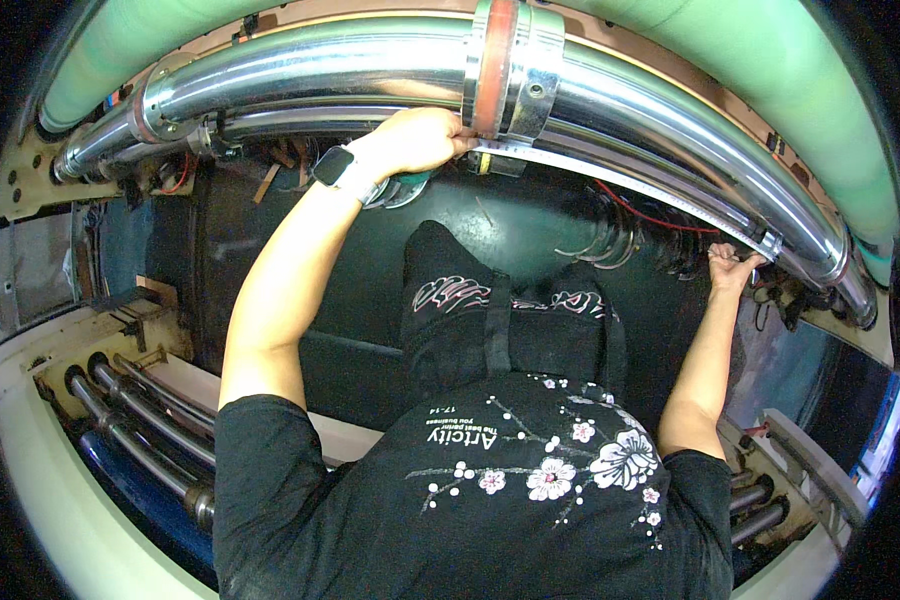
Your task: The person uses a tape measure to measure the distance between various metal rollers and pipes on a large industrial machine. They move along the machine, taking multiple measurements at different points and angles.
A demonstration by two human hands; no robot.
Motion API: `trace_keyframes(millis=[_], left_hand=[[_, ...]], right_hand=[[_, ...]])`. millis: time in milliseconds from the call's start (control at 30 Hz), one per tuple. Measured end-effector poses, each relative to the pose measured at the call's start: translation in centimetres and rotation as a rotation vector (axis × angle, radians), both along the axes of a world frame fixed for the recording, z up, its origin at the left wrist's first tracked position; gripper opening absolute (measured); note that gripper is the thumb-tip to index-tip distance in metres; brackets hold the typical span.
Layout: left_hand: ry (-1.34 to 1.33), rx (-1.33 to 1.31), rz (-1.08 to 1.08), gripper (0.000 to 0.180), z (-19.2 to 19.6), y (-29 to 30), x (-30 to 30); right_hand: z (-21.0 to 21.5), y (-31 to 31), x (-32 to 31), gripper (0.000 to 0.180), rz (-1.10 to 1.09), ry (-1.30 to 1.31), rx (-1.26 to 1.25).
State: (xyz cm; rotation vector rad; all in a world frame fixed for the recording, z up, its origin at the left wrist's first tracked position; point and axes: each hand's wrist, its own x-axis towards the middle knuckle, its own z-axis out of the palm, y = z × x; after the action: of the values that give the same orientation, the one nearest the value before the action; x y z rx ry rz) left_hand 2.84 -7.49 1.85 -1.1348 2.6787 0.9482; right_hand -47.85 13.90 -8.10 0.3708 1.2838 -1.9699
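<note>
One measuring strip (624,174) runs from left fingers (460,144) to right fingers (748,265).

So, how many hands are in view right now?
2: the left hand is at the left end of the pale measuring strip, beside the orange-banded collar; the right hand is near its right end.

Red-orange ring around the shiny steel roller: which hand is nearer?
Left. The left hand is at the lower left edge of the red-orange ring; the right hand is well off to its right, by the far end of the long white measuring strip.
</note>
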Motion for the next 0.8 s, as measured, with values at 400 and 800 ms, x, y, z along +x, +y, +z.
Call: trace_keyframes(millis=[400,800], left_hand=[[-0.045,-0.157,-0.007,0.033,-0.5,0.1,-0.4],[-0.140,-0.109,0.035,0.033,1.4,0.8,-1.2]], right_hand=[[0.7,0.0,-0.1,0.072,-0.030,0.002,0.012],[1.3,-0.1,-0.6,0.072,-0.013,-0.004,0.110]])
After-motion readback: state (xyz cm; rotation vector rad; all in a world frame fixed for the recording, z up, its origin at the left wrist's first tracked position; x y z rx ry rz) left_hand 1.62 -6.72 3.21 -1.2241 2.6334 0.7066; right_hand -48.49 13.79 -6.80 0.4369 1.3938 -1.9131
